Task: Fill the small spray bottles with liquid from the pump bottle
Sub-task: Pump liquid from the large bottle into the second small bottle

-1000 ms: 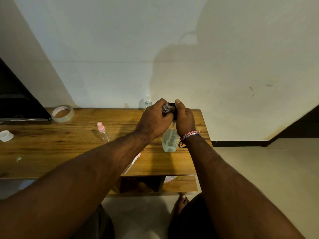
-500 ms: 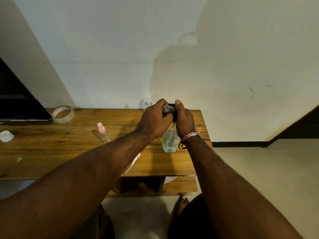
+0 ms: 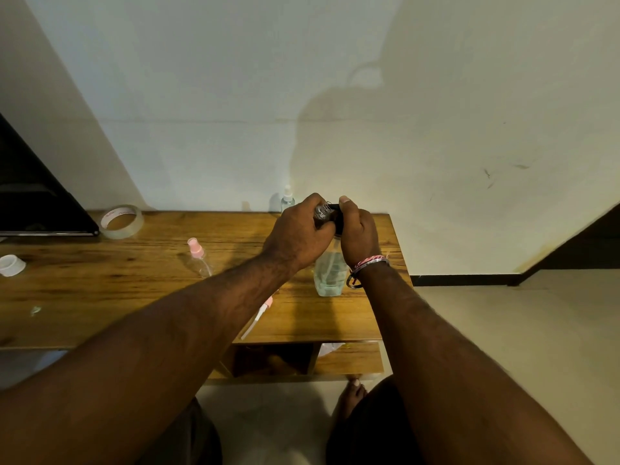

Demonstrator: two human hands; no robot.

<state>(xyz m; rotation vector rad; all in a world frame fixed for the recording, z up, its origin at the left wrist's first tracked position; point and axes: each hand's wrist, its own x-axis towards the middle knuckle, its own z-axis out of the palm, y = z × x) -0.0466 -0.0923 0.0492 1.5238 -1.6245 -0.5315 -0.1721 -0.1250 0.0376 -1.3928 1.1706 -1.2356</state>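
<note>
A clear pump bottle (image 3: 330, 275) with a little pale liquid stands near the right end of the wooden table (image 3: 100, 297). My right hand (image 3: 357, 233) grips its black pump head from the right, thumb up. My left hand (image 3: 300, 234) holds a small clear spray bottle (image 3: 322, 212) against the pump's spout. A second small bottle with a pink spray cap (image 3: 198, 258) stands to the left. A loose pink sprayer with its dip tube (image 3: 256, 318) lies near the table's front edge, partly under my left forearm. A third small bottle with a white cap (image 3: 287, 199) stands by the wall.
A roll of clear tape (image 3: 122, 221) lies at the back left beside a dark screen (image 3: 37, 203). A white cap (image 3: 11, 265) sits at the far left. The table's right edge is just past the pump bottle. A shelf (image 3: 349, 359) lies under the tabletop, my foot below it.
</note>
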